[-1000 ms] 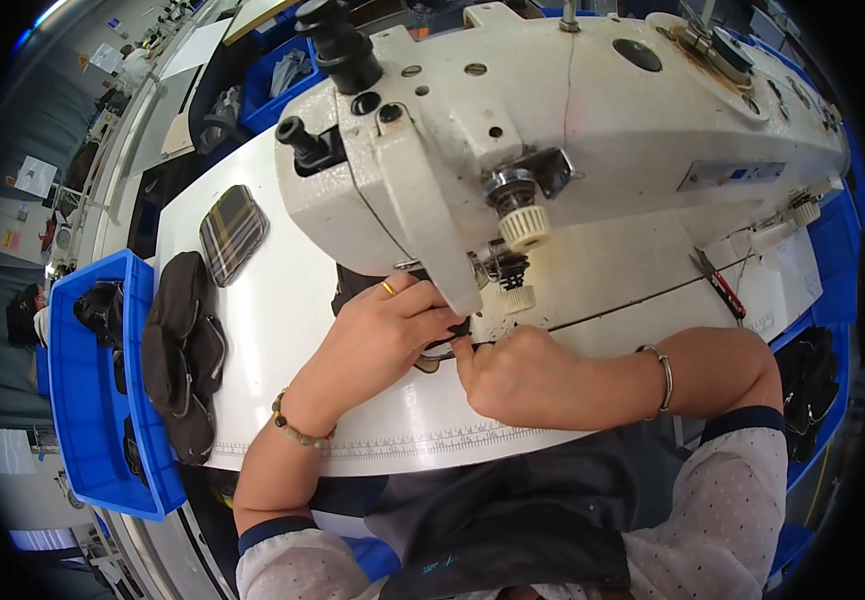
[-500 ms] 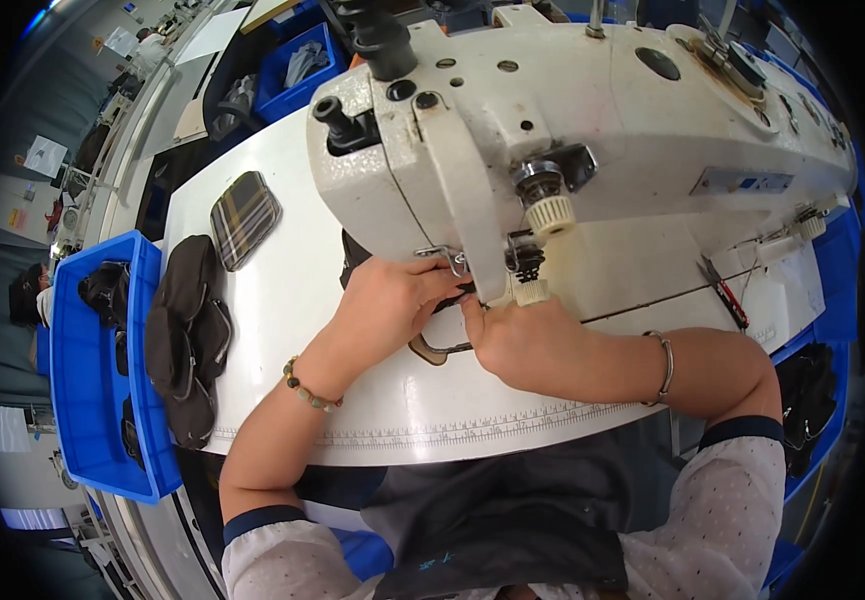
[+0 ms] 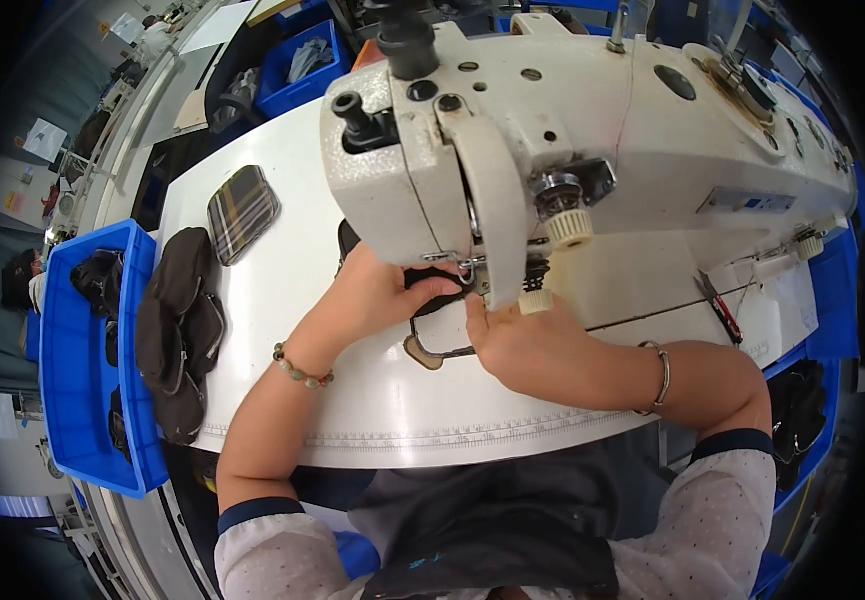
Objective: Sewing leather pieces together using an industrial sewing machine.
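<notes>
Under the head of a white sewing machine (image 3: 393,195) lies a black fabric piece (image 3: 440,291), partly hidden by the machine. My left hand (image 3: 373,295) grips it from the left, thumb pressed on top and the other fingers largely out of sight behind the machine head. From the other side my right hand (image 3: 528,340) has its fingers curled in, the tips at the fabric's right edge close to the presser foot. The machine's tension knobs cover part of those fingers.
Dark pouches (image 3: 178,335) are piled left on the white tabletop (image 3: 353,415), near a plaid fabric piece (image 3: 244,214). A blue bin (image 3: 93,455) with dark items stands beyond. Red-handled snips (image 3: 721,309) lie right of the machine; another blue bin (image 3: 821,450) holds black items.
My left thumb has moved away from the right hand, and more of the black fabric shows between them. My right hand stays nearly in place. The whole view has shifted slightly.
</notes>
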The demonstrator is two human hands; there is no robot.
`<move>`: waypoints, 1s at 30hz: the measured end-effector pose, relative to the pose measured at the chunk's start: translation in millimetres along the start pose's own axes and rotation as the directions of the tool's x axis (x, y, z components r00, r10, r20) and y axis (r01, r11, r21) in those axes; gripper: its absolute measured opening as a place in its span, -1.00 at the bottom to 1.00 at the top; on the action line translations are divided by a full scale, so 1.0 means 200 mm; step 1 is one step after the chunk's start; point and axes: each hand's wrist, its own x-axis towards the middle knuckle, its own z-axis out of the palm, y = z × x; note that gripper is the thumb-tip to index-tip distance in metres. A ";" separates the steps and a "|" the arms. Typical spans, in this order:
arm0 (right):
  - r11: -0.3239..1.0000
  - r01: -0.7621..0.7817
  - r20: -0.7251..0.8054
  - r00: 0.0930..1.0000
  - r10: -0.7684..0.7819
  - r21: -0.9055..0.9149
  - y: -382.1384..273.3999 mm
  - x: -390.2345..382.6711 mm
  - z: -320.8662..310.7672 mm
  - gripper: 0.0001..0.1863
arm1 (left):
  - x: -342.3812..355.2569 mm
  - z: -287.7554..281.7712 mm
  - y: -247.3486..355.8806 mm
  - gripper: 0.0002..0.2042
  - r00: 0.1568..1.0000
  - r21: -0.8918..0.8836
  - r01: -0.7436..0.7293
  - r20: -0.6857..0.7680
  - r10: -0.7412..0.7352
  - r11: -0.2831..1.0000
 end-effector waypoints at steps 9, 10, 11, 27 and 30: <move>0.993 -0.103 -0.209 0.971 0.113 0.061 0.08 -0.01 0.09 -0.69 | 0.01 0.03 -0.02 -0.73 0.997 -0.124 -0.066 -0.040 0.061 0.990; 0.993 -0.102 -0.208 0.972 0.112 0.060 0.09 -0.02 0.14 -0.69 | 0.01 0.03 -0.03 -0.73 0.997 -0.125 -0.066 -0.041 0.061 0.990; 0.988 -0.115 -0.202 0.970 0.135 0.107 0.09 -0.02 0.18 -0.70 | 0.01 0.03 -0.04 -0.74 0.991 -0.070 -0.124 -0.052 0.121 0.990; 0.981 -0.036 0.037 0.998 0.044 -0.191 0.01 -0.02 0.02 -0.45 | 0.01 0.05 -0.08 -0.76 0.960 0.262 -0.206 -0.135 0.247 0.943; 0.975 -0.052 0.062 0.996 0.067 -0.214 -0.03 -0.02 0.01 -0.48 | 0.01 0.06 -0.06 -0.77 0.960 0.265 -0.139 -0.202 0.196 0.954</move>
